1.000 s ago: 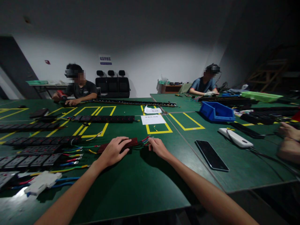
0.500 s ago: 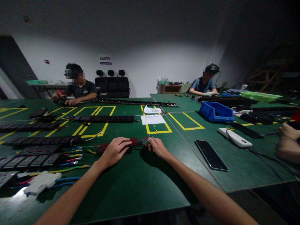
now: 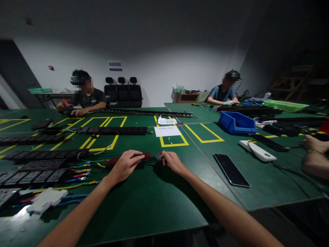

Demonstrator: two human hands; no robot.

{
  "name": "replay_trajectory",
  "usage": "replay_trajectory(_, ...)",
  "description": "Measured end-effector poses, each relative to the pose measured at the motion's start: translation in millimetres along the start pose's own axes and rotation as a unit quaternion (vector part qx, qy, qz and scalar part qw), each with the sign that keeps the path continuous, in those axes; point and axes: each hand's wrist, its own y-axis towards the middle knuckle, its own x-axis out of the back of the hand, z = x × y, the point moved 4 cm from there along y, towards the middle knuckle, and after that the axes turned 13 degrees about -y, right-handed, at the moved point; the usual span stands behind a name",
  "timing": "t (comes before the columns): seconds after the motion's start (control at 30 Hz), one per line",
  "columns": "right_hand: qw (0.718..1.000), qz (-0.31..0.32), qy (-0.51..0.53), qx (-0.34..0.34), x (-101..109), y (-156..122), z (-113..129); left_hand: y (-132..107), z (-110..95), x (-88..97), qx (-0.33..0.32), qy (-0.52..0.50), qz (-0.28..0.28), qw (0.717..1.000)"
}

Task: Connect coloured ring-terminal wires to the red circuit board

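Observation:
A dark red strip (image 3: 147, 156) lies on the green table in front of me, partly covered by my left hand (image 3: 128, 164). My left fingers are laid over the strip and grip it. Several thin coloured wires (image 3: 157, 157), red, blue and green among them, come out of its right end. My right hand (image 3: 172, 161) pinches these wires near their tips, which the fingers partly hide. From the strip's left end a green wire and a yellow wire (image 3: 101, 165) stick out.
Black socket strips (image 3: 38, 154) with lugged wires lie in rows at left, by a white connector block (image 3: 45, 200). At right are a phone (image 3: 231, 169), a white power bank (image 3: 257, 151) and a blue bin (image 3: 236, 122). Two co-workers sit opposite; another person's hand (image 3: 317, 147) shows at right.
Both hands keep their places on the strip and the wires. The wire tips at my right fingers look slightly more gathered.

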Motion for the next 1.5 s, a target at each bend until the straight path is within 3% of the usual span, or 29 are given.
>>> replay_trajectory(0.5,1.000,0.005,-0.027,0.006,1,0,3,3,-2,-2.3,0.055,0.002,-0.043,0.998)
replay_trajectory(0.87,0.999,0.004,-0.040,0.005,3,-2,8,3,0,-5.7,0.061,0.006,-0.076,0.995)
replay_trajectory(1.5,0.999,0.005,-0.046,0.013,1,-2,6,5,-3,-6.1,0.098,0.024,-0.065,0.993)
